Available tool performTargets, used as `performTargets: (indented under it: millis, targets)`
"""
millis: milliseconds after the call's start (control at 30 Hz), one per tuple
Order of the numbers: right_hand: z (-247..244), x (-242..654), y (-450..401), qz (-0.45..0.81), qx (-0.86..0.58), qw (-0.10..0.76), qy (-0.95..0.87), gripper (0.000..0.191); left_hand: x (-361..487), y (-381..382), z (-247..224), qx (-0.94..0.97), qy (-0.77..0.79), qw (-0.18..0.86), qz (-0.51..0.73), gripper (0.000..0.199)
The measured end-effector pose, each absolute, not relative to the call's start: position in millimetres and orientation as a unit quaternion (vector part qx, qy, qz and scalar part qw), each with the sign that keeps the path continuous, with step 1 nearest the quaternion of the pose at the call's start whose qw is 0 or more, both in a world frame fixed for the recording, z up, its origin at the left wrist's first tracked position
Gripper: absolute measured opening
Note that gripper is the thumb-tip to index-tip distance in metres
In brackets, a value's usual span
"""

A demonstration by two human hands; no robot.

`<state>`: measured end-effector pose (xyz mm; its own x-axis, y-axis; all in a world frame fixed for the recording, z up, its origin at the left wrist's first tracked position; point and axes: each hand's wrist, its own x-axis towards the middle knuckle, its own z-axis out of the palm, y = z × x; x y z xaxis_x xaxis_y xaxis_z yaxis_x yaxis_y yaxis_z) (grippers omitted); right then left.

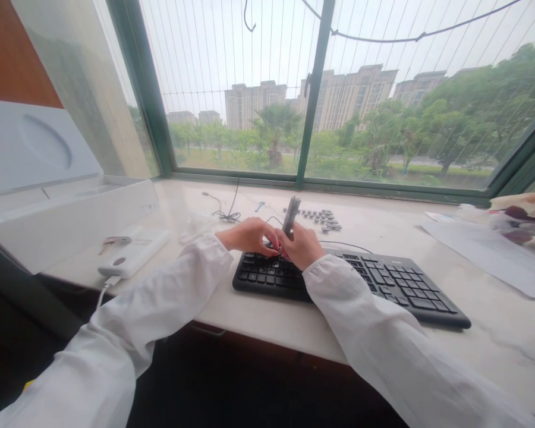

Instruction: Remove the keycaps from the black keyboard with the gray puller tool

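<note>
A black keyboard point(267, 279) lies aslant on the white sill, partly covered by my hands. My right hand point(304, 244) is closed around a grey, narrow tool point(291, 215) whose upper end points up; its exact kind is unclear. Something reddish shows by these fingertips, over the keys. Beside it, my left hand point(248, 234) reaches down to the keyboard's left part, thumb and forefinger drawn together at the keys. Whatever may be between them is too small to make out. Behind my right hand, several small grey pieces like keycaps point(323, 217) lie in rows.
To the left are a white power strip point(136, 252) with a plugged-in cable, keys point(115, 242) on it, and a clear box point(80, 220). A coiled black cable point(229, 216) and small blue item point(259, 206) lie behind. Papers point(490, 252) are at right, below the window.
</note>
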<state>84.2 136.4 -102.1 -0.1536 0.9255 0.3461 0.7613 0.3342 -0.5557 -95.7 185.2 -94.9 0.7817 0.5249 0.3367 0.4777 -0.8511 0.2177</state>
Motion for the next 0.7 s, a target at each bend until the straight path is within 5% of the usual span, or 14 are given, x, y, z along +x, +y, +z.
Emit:
performTargets:
  millis: [267, 700]
  targets:
    - [-105.7, 83.7, 136.7, 0.194, -0.548, 0.366, -0.726, 0.028, -95.1, 184.7, -97.0, 0.929, 0.288, 0.098, 0.212, 0.02]
    - [-106.8, 77.7, 135.4, 0.043, -0.524, 0.361, -0.77, 0.03, -93.1, 183.8, -93.6, 0.929, 0.291, 0.106, 0.201, 0.025]
